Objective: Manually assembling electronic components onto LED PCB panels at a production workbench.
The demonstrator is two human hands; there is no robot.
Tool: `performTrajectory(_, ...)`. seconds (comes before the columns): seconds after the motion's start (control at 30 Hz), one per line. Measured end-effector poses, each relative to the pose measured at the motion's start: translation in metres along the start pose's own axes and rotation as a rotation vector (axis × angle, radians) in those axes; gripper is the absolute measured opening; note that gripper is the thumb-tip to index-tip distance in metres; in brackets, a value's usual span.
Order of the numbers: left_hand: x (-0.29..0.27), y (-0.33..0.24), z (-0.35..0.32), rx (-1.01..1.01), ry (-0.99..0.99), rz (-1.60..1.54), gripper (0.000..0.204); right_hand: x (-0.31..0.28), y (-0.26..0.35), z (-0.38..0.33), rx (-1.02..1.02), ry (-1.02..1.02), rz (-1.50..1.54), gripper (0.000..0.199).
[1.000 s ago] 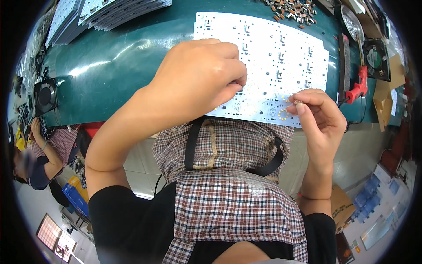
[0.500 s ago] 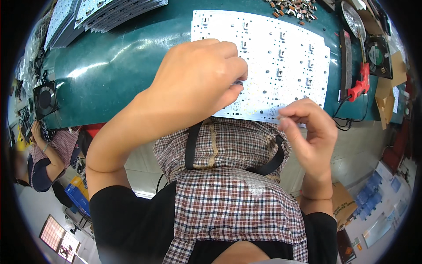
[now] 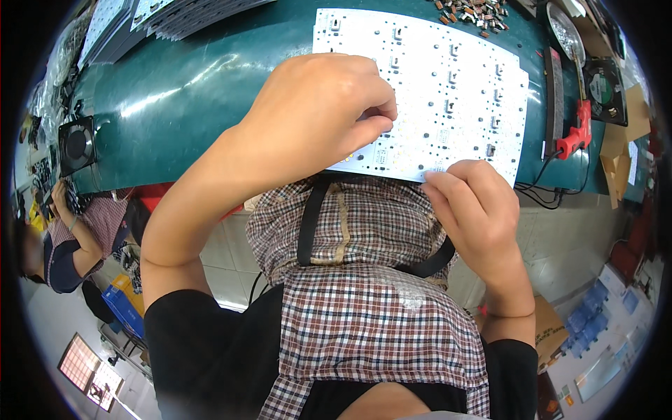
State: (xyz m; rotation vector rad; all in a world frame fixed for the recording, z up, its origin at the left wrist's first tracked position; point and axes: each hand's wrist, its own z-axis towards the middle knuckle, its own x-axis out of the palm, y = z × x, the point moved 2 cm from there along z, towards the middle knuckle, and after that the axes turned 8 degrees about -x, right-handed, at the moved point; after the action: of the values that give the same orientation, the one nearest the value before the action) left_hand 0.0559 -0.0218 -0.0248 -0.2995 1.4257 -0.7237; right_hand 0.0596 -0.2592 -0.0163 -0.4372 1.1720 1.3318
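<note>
A white circuit board [image 3: 413,133] lies on the green table close to my apron, on top of what looks like at least one more board. Small black slide switches [image 3: 450,107] stand on it in rows, among dark dots and tiny parts. My left hand [image 3: 325,105] is over the board's left part, thumb and fingers pinched together. What they hold, if anything, is hidden behind the fingers. At the near edge of the board, my right hand [image 3: 479,210] has its fingertips closed together, touching or just above the edge. Anything between them is too small to name.
A heap of loose small switches [image 3: 476,12] lies beyond the board. Stacked white boards [image 3: 168,17] stand far left. On the right are a dark bar [image 3: 553,105], a red-handled tool [image 3: 577,129] with a cable, a metal dish [image 3: 563,31] and a fan [image 3: 605,91]. A co-worker [image 3: 77,238] sits left.
My right hand has moved left to the board's near edge, and its fingers have closed in. My left hand stays pinched over the board. The whole view has shifted slightly.
</note>
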Motion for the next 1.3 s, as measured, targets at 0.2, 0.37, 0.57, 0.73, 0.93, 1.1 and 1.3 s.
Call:
performTrajectory(0.2,0.001,0.0,0.001,0.004,-0.017,0.032,0.009,0.004,-0.001,0.0,-0.146,0.029,-0.097,0.025)
performTrajectory(0.37,0.001,-0.001,0.003,-0.011,-0.019,0.015,0.009,0.003,-0.006,0.002,-0.21,0.001,-0.127,0.024)
performTrajectory(0.57,0.005,-0.004,0.005,-0.02,-0.018,0.034,0.01,0.004,-0.01,-0.002,-0.21,0.009,-0.132,0.022)
performTrajectory(0.73,0.007,-0.011,0.004,0.011,-0.075,0.14,0.009,0.006,-0.013,-0.002,-0.2,0.005,-0.121,0.02)
performTrajectory(0.93,0.005,-0.008,0.004,0.019,-0.082,0.108,0.009,0.001,-0.013,-0.001,-0.093,-0.022,-0.034,0.024)
performTrajectory(1.1,-0.002,-0.007,0.008,-0.038,-0.001,0.049,0.008,-0.01,-0.017,0.002,0.083,-0.096,0.129,0.026)
performTrajectory(1.3,-0.04,0.016,0.078,-0.125,-0.091,0.098,0.014,-0.022,-0.024,0.008,0.296,-0.118,0.251,0.022)
